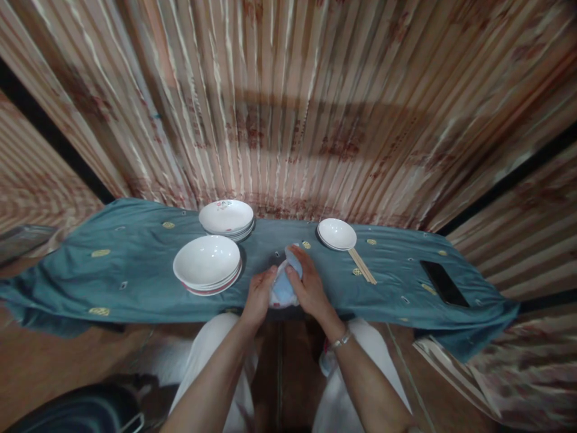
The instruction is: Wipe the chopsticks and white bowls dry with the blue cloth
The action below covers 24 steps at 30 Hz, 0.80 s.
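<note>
At the near edge of the table, my left hand (260, 293) grips the left side of a small white bowl (276, 304) with a hint of red pattern. My right hand (310, 281) is closed on a light blue cloth (283, 285), which is pressed into the bowl and sticks up past the fingers. Cloth and hands cover most of the bowl. To the left stand a stack of white bowls (207, 261) and, behind it, a stack of white plates (226, 216) with a floral print.
Small white dishes (337, 233) sit at the back right, with several wooden chopsticks (363, 266) beside them. A black phone (444, 282) lies near the right end. A green patterned cloth (148, 264) covers the table. Pleated curtains (288, 108) hang close behind.
</note>
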### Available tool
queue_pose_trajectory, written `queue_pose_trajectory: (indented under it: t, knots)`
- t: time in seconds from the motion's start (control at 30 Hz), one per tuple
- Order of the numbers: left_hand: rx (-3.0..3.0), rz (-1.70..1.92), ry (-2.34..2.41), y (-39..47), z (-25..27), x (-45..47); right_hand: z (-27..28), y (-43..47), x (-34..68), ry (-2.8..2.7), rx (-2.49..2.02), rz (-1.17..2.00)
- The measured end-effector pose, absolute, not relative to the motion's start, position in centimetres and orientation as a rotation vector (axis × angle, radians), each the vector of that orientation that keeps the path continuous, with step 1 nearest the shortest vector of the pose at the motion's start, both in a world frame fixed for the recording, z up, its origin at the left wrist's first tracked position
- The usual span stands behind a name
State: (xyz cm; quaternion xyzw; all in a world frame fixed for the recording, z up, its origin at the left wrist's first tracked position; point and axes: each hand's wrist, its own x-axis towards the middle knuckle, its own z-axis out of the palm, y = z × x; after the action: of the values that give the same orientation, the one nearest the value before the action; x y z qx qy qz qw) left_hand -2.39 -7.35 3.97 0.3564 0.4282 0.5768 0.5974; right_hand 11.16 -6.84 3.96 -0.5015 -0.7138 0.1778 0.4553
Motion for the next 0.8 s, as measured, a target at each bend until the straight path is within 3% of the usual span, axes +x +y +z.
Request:
queue_pose_trajectory:
  t: [0.2,0.43,0.8]
  knots:
    - [0.757,1.299,0.957,-7.5,4.4,-2.3,2.7,-4.5,12.2,-1.180,-1.271,1.035]
    - [0.587,1.423,0.877,-7.0,4.4,-2.7,0.7,-3.7,11.8,-0.815,-1.081,1.245]
    - [0.060,1.454,0.782,-5.7,6.0,-2.3,0.0,-5.5,9.6,-0.901,-1.212,0.942]
